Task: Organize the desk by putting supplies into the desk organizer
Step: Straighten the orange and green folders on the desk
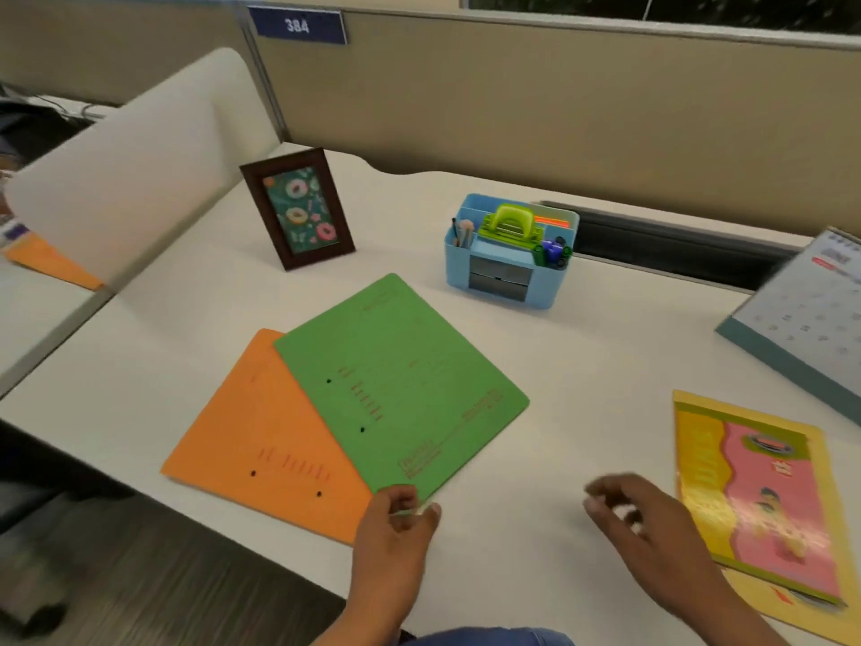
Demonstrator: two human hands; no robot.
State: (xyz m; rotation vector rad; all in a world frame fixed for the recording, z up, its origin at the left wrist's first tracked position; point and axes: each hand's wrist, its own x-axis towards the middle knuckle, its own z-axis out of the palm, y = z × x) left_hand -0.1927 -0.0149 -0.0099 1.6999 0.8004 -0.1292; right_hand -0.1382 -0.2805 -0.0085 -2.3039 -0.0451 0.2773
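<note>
Office cubicle, open-plan floor. Beige fabric partition point(512, 109) runs behind the back edge of the white surface point(582, 366). Blue number plate point(298, 24) reading 384 is fixed at the partition's top left. Frosted divider panel point(140, 170) stands along the left edge, and a neighbouring desk point(42, 300) lies beyond it. Window strip point(652, 7) sits above the partition. Dark cable slot point(652, 244) lies along the back edge.

Blue desk organizer point(508, 277) holds pens near the back. Green folder point(419, 366) overlaps orange folder point(261, 435) at the front edge. Desk calendar point(801, 310) stands at the right edge. Grey carpet point(163, 575) lies below the front edge.
</note>
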